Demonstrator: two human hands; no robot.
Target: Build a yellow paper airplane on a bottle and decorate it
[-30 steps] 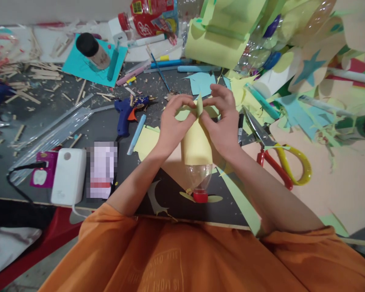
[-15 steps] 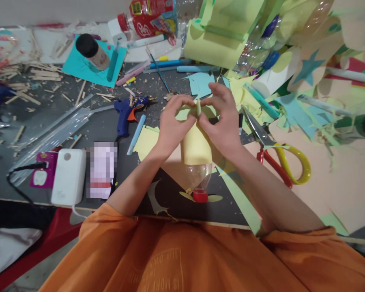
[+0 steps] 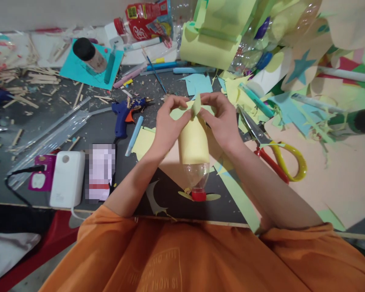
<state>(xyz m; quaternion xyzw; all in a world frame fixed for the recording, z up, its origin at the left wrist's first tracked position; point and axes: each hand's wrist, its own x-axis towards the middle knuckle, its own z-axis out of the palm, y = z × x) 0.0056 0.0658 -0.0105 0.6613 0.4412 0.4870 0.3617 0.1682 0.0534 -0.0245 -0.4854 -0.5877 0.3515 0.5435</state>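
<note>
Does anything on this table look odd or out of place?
Mostly litter: wooden sticks lie strewn at the far left, as if spilled. The orange-triggered glue gun lies on its side with scraps on or against it. A green paper strip crosses the scissors. The paper-wrapped bottle shows no obvious damage.

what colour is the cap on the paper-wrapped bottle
The cap is red; the head view shows it best.

Obstacles: scissors (image 3: 273,164) near right hand (image 3: 220,119); blue stick (image 3: 134,136), glue gun (image 3: 121,117) near left hand (image 3: 170,121). Passage: worktop (image 3: 170,189) between left forearm (image 3: 136,176) and bottle (image 3: 195,150).
</note>
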